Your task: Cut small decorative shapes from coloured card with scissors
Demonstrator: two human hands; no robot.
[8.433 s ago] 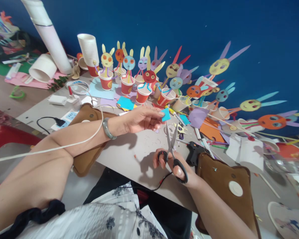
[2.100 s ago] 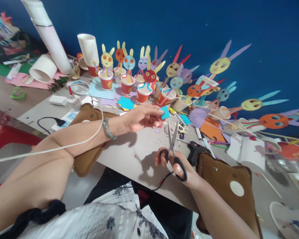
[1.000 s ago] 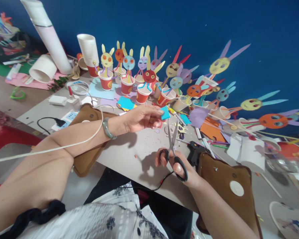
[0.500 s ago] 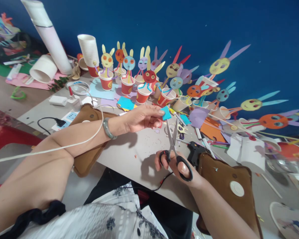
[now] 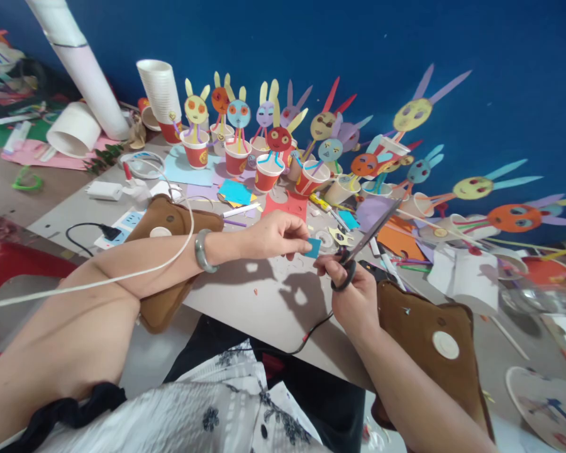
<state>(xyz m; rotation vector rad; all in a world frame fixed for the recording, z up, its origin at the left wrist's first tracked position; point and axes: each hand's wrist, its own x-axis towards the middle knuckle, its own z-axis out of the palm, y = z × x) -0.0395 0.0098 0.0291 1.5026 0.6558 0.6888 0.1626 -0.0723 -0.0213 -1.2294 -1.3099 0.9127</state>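
Observation:
My left hand (image 5: 279,236) pinches a small blue paper piece (image 5: 314,248) between thumb and fingers, above the middle of the table. Just to its right, my right hand (image 5: 351,286) is wrapped round the black handles of a pair of scissors (image 5: 375,231). The blades point up and to the right, away from the paper, and look nearly closed. The fingertips of my right hand are close to the lower right edge of the paper; whether they touch it is unclear.
Paper cups with rabbit figures (image 5: 195,148) line the blue wall. Red paper (image 5: 285,204) and orange paper (image 5: 400,239) lie behind my hands. Brown cushions (image 5: 429,346) sit on both sides. A white cable (image 5: 146,277) crosses my left forearm.
The scissors have swung from pointing up with open blades to pointing right with blades nearly closed. My right hand has risen nearer the paper, and my left hand has moved slightly down.

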